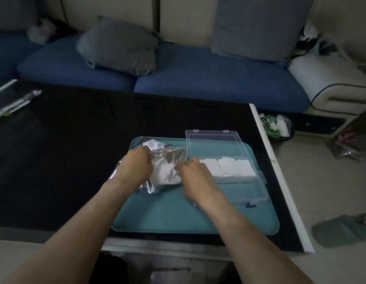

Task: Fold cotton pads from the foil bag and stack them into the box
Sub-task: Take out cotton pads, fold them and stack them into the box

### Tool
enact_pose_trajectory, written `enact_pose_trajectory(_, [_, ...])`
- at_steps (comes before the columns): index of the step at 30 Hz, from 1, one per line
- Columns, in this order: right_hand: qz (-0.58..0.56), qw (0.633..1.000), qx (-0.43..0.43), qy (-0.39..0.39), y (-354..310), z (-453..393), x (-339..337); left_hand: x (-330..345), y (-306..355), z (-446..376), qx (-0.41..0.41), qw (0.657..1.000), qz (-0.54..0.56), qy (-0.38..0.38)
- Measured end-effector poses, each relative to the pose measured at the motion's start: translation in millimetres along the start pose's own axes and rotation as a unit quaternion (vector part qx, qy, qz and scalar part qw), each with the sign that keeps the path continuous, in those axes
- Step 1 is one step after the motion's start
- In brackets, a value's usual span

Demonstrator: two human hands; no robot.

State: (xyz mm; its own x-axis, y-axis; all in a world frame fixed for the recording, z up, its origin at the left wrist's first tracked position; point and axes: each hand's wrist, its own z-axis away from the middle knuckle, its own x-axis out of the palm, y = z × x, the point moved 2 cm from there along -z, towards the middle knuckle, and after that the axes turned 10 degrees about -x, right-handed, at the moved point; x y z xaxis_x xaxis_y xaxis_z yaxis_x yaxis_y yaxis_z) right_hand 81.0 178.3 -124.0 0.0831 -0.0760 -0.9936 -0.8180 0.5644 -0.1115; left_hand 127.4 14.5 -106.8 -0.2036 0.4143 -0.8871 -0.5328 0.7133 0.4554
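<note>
A crinkled silver foil bag [169,156] lies on the left part of a teal tray [167,214], with white cotton pads [164,174] showing at its open mouth. My left hand [137,165] grips the bag's upper edge and holds it down. My right hand [195,175] reaches into the mouth from the right, its fingertips at the pads; whether they pinch one is hidden. A clear plastic box [249,189] stands on the tray's right side, its lid [215,143] tipped back. Folded white pads [231,167] fill its far row.
The tray sits on a black glass table [65,150] with a white right edge. A clear wrapper [16,103] lies at the far left. A blue sofa [198,74] with grey cushions runs behind. A small bin [277,128] and a grey slipper [342,230] are on the floor.
</note>
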Motion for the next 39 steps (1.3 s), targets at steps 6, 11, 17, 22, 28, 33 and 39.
enact_pose_trajectory(6, [-0.173,0.983,0.043,0.035,8.3,-4.4,-14.9,-7.5,-13.2,-10.5,0.003,1.0,0.008,-0.02])
enact_pose_trajectory(11, [-0.36,0.929,0.08,0.033,6.2,-6.1,-25.7,-9.9,-12.9,-9.0,0.002,0.998,0.029,-0.054])
enact_pose_trajectory(17, [-0.425,0.889,0.16,0.049,-16.4,-15.8,-4.5,-12.1,-9.0,-1.6,-0.004,0.986,0.113,-0.121])
enact_pose_trajectory(22, [-0.461,0.863,0.205,0.042,-22.2,-18.7,0.5,-13.3,-7.1,0.6,-0.025,0.98,0.14,-0.138])
enact_pose_trajectory(28, [-0.412,0.878,0.229,0.086,-18.9,-14.8,-1.6,-13.2,-0.2,4.2,-0.017,0.984,0.114,-0.136])
enact_pose_trajectory(33, [-0.46,0.842,0.244,0.139,-8.9,-11.1,-12.3,-11.2,3.8,7.5,0.019,0.997,0.064,-0.047])
enact_pose_trajectory(39, [-0.405,0.868,0.243,0.153,1.1,-9.0,-12.7,-13.3,10.1,10.8,0.015,0.998,0.054,-0.013])
